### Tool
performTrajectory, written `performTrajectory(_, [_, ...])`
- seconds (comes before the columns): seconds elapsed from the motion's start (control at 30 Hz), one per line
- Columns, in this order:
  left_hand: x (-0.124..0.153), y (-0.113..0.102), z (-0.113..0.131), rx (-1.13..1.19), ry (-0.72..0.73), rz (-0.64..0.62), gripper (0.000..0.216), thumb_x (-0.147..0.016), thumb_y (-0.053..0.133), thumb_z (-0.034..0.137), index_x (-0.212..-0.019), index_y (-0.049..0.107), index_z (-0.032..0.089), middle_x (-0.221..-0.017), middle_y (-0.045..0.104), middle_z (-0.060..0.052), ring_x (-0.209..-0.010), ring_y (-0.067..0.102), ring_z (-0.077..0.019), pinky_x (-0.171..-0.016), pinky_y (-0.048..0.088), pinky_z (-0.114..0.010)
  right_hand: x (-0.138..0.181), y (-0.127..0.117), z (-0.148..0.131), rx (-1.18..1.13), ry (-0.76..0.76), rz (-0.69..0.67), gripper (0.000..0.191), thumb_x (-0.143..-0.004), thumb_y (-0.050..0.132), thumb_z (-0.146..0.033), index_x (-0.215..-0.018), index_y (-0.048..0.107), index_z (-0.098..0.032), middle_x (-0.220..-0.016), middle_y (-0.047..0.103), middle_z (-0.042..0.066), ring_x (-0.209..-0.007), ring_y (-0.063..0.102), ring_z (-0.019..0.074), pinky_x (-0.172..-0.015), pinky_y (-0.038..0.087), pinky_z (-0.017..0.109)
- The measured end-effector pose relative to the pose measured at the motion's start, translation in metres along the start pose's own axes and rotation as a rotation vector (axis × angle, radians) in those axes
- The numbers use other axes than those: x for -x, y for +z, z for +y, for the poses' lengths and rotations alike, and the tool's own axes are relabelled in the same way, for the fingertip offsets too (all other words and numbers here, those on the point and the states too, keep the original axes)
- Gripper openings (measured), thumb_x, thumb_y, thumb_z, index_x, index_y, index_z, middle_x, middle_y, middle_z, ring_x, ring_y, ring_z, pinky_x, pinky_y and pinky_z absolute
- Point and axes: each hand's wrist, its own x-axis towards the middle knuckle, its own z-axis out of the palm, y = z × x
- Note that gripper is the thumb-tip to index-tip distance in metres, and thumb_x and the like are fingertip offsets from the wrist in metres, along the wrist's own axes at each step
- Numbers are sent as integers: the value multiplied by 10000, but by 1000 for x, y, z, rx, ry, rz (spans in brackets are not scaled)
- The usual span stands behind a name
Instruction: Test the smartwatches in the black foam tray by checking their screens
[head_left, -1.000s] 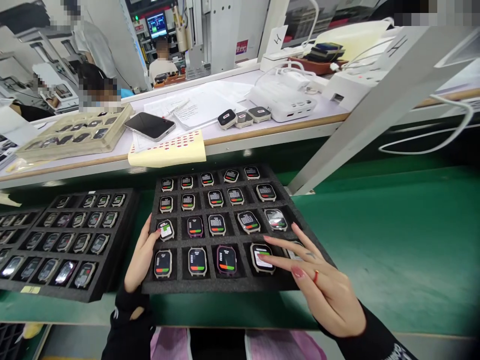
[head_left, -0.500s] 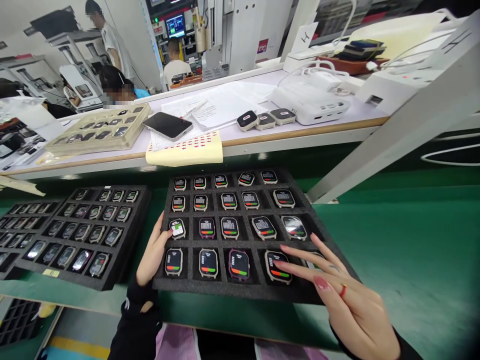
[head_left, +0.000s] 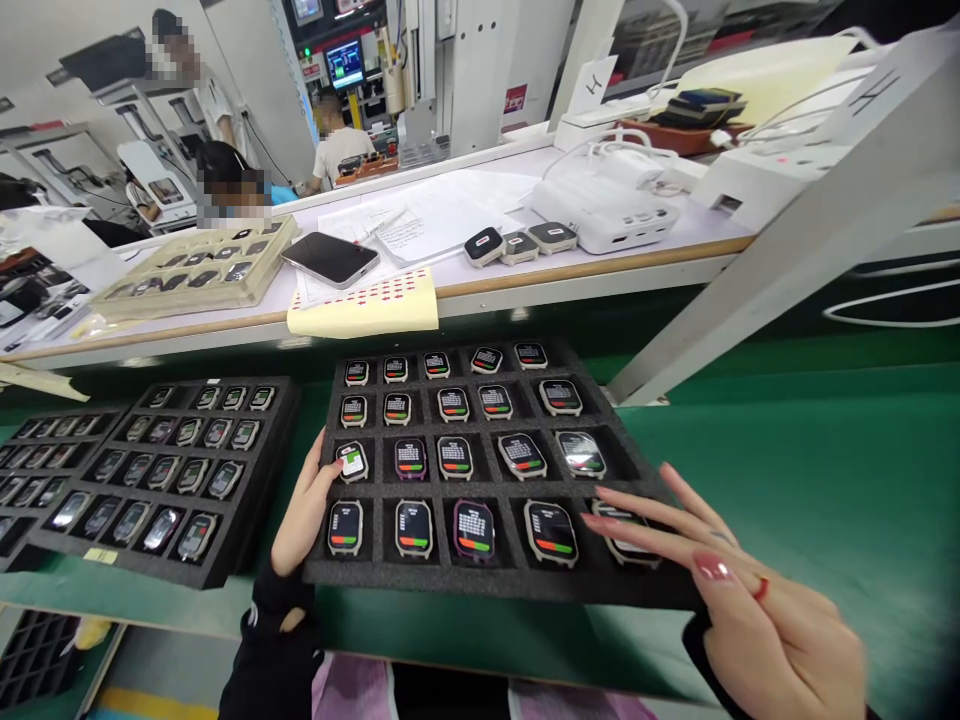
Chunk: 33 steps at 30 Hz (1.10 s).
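A black foam tray [head_left: 442,580] filled with rows of smartwatch bodies lies before me on the green bench, most screens lit with a red and green bar. My left hand [head_left: 306,505] grips its left edge, the thumb resting on a watch [head_left: 352,461] with a white and green screen. Over the front right corner, my right hand [head_left: 750,580] is spread with fingers outstretched. Its fingertips are at the corner watch [head_left: 626,545], partly covering it; whether they press the screen I cannot tell. Left of that hand sits a watch [head_left: 551,533] with a lit screen.
Another black foam tray [head_left: 217,560] of watches stands to the left, with a further one beside it. On the shelf above are a phone [head_left: 331,260], papers, three watches [head_left: 519,246], a white charging box [head_left: 600,215] and a beige tray [head_left: 259,285]. A slanted white post [head_left: 750,240] rises at right.
My right hand has moved right, from the second watch from the right in the front row to the corner one. Text now fills the purple watch's screen. My left hand keeps its hold.
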Motion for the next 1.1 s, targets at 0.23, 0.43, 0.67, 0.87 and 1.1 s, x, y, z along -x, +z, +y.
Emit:
performTrajectory(0.23, [-2, -1, -1, -58, 34, -15, 596, -883, 569, 340, -1450, 401, 268, -1526, 398, 4, -1413, 341, -210, -1185, 246, -319, 5, -16, -1, 77, 41, 52, 373, -1069, 352, -164, -1213, 680, -269, -1047, 699, 26, -1043, 640, 278, -1131, 273, 608])
performTrajectory(0.43, [0, 0, -1, -1, 47, -11, 539, -913, 507, 350, -1437, 430, 250, -1540, 376, 10, -1430, 312, -213, -1177, 257, -302, 8, -18, -2, 96, 57, 70, 371, -1074, 357, -164, -1178, 702, -255, -1125, 681, 27, -1183, 562, 265, -1172, 268, 498])
performTrajectory(0.67, [1, -1, -3, 6, 8, -3, 552, -909, 539, 382, -1437, 427, 268, -1531, 389, 18, -1425, 321, -214, -1174, 274, -305, 11, -19, 1, 95, 59, 44, 359, -1067, 355, -146, -1121, 704, -212, -1054, 701, 58, -1085, 622, 278, -1150, 274, 558])
performTrajectory(0.87, [-2, 0, 0, -23, 10, 17, 529, -924, 524, 399, -1430, 441, 268, -1537, 380, 18, -1425, 321, -208, -1196, 221, -307, 12, -24, 4, 105, 20, 50, 357, -1055, 356, -133, -1070, 704, -215, -966, 721, 59, -1044, 638, 320, -1112, 232, 659])
performTrajectory(1.1, [-5, -2, -4, -50, 9, 9, 503, -934, 493, 447, -1403, 481, 265, -1521, 407, 10, -1424, 323, -223, -1202, 218, -338, 12, -25, 5, 181, -6, -13, 320, -1059, 379, -186, -1112, 694, -207, -1003, 717, 54, -1100, 614, 324, -1141, 186, 644])
